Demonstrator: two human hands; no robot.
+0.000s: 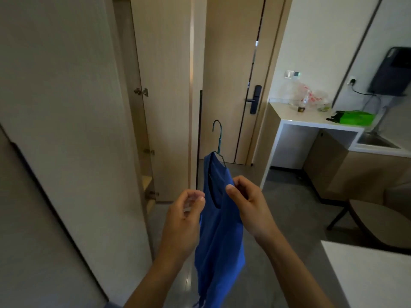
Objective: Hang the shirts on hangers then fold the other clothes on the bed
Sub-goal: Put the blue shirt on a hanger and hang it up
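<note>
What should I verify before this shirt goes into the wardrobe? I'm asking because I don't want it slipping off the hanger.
1. Hanger threaded through the neck of the blue shirt: ok.
2. Hook free above the collar: ok.
3. Right hand pinching the shirt at its shoulder: ok.
4. Left hand gripping the shirt's edge: cannot tell, its curled fingers are blurred.
5. Wardrobe open: ok, hinges and a shelf show.
6. Rail within reach: cannot tell, not in view.
</note>
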